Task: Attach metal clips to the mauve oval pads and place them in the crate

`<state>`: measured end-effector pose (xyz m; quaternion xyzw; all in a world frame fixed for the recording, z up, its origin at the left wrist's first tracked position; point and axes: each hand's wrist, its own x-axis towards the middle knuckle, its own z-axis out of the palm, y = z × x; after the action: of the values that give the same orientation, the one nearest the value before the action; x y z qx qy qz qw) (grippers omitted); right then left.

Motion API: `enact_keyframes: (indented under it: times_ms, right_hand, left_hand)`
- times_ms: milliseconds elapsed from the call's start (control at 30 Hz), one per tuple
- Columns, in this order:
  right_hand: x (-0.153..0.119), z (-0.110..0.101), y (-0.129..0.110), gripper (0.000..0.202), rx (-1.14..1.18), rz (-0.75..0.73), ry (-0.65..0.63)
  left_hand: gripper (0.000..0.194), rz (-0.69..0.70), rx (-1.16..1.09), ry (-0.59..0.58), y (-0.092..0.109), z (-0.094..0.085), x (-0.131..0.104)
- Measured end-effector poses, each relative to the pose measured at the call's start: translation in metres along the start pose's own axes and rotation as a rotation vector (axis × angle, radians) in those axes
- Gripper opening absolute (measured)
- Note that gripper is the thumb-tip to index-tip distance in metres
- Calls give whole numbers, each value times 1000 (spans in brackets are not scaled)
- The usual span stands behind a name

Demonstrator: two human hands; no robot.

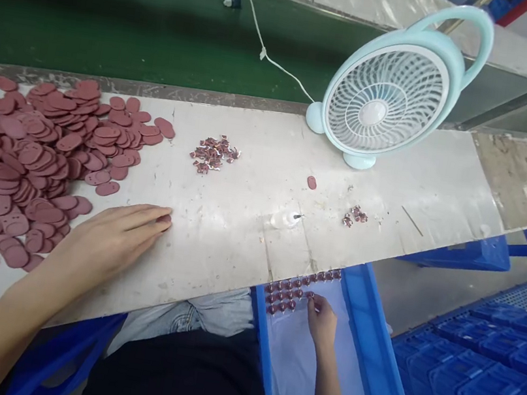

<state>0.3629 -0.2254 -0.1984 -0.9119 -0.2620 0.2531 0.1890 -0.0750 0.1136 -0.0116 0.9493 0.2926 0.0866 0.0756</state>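
Observation:
My left hand (122, 236) rests on the white table beside a large heap of flat reddish-brown oval pieces (47, 152). One such oval piece (168, 219) is pinched at its fingertips, mostly covered by them. Over the blue crate (363, 325) at the table's front edge, my right hand (323, 322) is closed in a pinch on a small brown piece (309, 295). Rows of similar small brown pieces (284, 295) stand on the crate's white liner (297, 367), just left of that hand. A small white bottle with a dark tip (286, 219) lies on the table.
A pale blue fan (387, 97) stands at the back right, its white cord running behind. Small brown bits form one pile (213, 154) mid-table and a smaller cluster (356, 216) to the right. A lone oval piece (312, 182) lies between. Stacked blue crates (480, 368) fill the lower right.

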Motion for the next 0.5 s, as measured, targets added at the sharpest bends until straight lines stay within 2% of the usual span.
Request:
enact_keyframes:
  times_ms: [133,233,500]
  right_hand:
    - [6,9,9,28,-108,-58,-8]
    - [9,13,12,28,-168,-82,-8]
    - [12,17,10,28,-277,-97,-5]
  left_hand:
    - [32,77,59,20,-5,0,0]
    - [33,81,60,24,-5,0,1]
    - [33,-99,-30,43,4,-4,9]
